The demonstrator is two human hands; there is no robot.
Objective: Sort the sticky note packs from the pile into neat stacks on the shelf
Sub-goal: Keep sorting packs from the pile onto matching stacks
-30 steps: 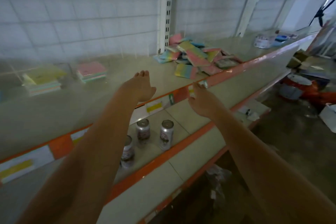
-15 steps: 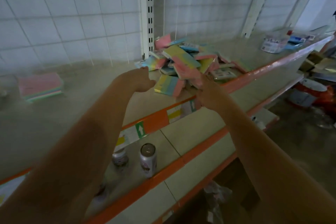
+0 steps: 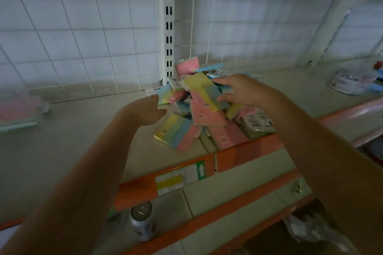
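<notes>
We logged both hands over the pile point(image 3: 203, 107) of sticky note packs, which lay heaped on the shelf point(image 3: 87, 141) just right of the white slotted upright point(image 3: 169, 35) and against the wire-grid back panel point(image 3: 83, 27).

Right hand point(image 3: 242, 92): it reached in from the right onto the top of the pile. Thumb and fingers were curled round the top pack point(image 3: 204, 91), a yellow-to-blue one lying tilted across the heap; fingers showed at its far edge, the thumb at its near edge. Grip looked like a pinch across the pack's width.

Left hand point(image 3: 148, 111): it hovered at the pile's left edge, palm down, fingers pointed toward the packs and loosely together. Fingertips sat just beside a pastel pack point(image 3: 165, 94) at the heap's left side; we could not tell whether they touched it. It held nothing that we could see.

Other packs: a striped pack point(image 3: 177, 131) (yellow, green, blue, pink) lay flat at the front of the pile, near the shelf's orange edge point(image 3: 248, 151). A pink pack point(image 3: 207, 116) lay just behind it, partly under the gripped one. Several packs showed white barcode labels.

At far left on the same shelf, well apart from the pile, we noted a blurred stack point(image 3: 18, 114) with a pink top.

Below: a can point(image 3: 142, 221) stood upright on the lower shelf. A price label point(image 3: 176, 178) with a green arrow sat on the orange edge. At far right on the top shelf lay a clear-wrapped packet point(image 3: 350, 83), too blurred to read.
</notes>
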